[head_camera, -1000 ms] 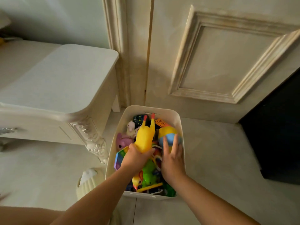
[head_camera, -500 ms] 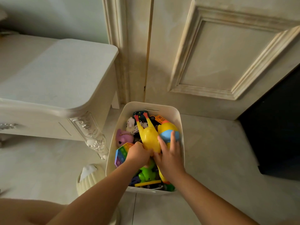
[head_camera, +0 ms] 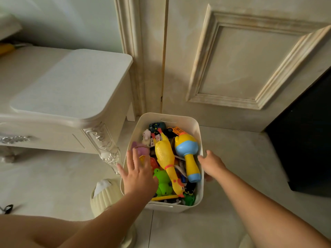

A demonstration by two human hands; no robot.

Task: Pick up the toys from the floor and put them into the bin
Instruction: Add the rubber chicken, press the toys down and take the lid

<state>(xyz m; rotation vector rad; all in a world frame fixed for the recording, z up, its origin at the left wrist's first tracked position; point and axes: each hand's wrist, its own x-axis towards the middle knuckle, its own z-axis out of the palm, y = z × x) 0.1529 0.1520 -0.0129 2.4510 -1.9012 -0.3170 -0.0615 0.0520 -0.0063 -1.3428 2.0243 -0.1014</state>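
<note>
A white plastic bin [head_camera: 194, 126] stands on the floor against the door, full of toys. On top lie a yellow rubber chicken [head_camera: 165, 158], a yellow and blue toy microphone [head_camera: 188, 149], a green frog [head_camera: 163, 183], a pink pig [head_camera: 140, 149] and an orange toy car [head_camera: 177, 130]. My left hand [head_camera: 138, 173] hovers over the bin's left side with fingers spread, holding nothing. At the bin's right rim is my right hand [head_camera: 212, 164], fingers apart, thumb outside the wall. Whether it touches the rim I cannot tell.
A cream cabinet [head_camera: 71, 90] with a carved leg stands to the left of the bin. A ribbed cream container [head_camera: 104, 196] sits by the bin's near left corner. A dark cabinet [head_camera: 308, 140] is at the right. A panelled door [head_camera: 241, 65] closes off the back.
Both hands have let go of the yellow chicken, which now lies flat in the bin. The left hand opened and moved left; the right hand moved out to the bin's right rim.
</note>
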